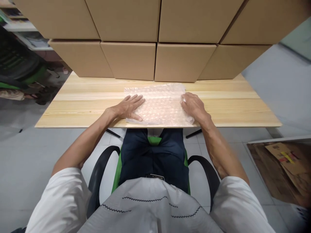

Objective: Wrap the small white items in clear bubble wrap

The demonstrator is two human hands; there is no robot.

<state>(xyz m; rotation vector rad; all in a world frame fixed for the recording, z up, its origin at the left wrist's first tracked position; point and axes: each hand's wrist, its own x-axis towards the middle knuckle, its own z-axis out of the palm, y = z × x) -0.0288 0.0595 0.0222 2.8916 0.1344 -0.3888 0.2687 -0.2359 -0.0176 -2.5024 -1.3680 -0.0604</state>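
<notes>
A pinkish, see-through sheet of bubble wrap (pixel 160 105) lies flat on the wooden table (pixel 233 103), close to its front edge. My left hand (pixel 130 107) rests palm down on the sheet's left side, its fingers spread. At the right side, my right hand (pixel 193 104) has its fingers curled and pinched on the edge of the bubble wrap. The sheet's right edge bunches up slightly beside that hand. Whether anything lies under the sheet cannot be made out.
Behind the sheet, cardboard boxes (pixel 131 60) stand stacked in two rows along the table's back. I sit on a green chair with black armrests (pixel 204 181). Flattened cardboard (pixel 289 158) lies in a bin at the lower right. Another dark chair (pixel 19 61) stands at the left.
</notes>
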